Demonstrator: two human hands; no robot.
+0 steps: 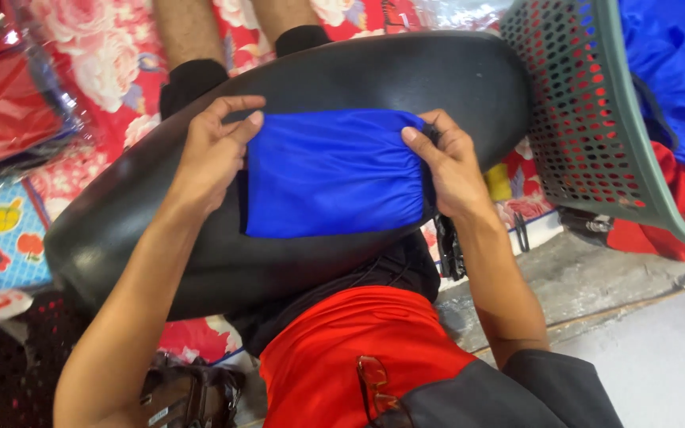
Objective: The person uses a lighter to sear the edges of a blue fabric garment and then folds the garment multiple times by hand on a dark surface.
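Two bare hands hold a folded blue cloth [333, 174] on a big black cushion [200, 246] that lies across the person's lap.

Closest to the camera is the person's red shirt [342, 357], with a pair of glasses [374, 388] hanging at the front. Low on the left sits a dark sandal [192, 392].

A little farther out is the blue cloth. It is folded into a flat, almost square shape. Its long side runs from left to right, from one hand to the other. The bunched, crinkly end points toward the right hand.

On one side, the left hand [212, 154] has its fingers curled over the top left corner of the cloth. The thumb is pressed against the left edge, so the hand is pinching the cloth. On the other side, the right hand [453, 170] is closed around the bunched end. Its thumb lies on top of the blue cloth, and its fingers wrap around the edge.

Beyond the cushion are the person's two bare legs [192, 32], stretched out over a red mat with big pink flowers [105, 55]. At the far left lie some shiny plastic bags with red cloth inside [1, 111]. At the far right stands a green basket with holes [588, 119]. It holds more blue cloth [675, 63] and some red cloth [675, 206].
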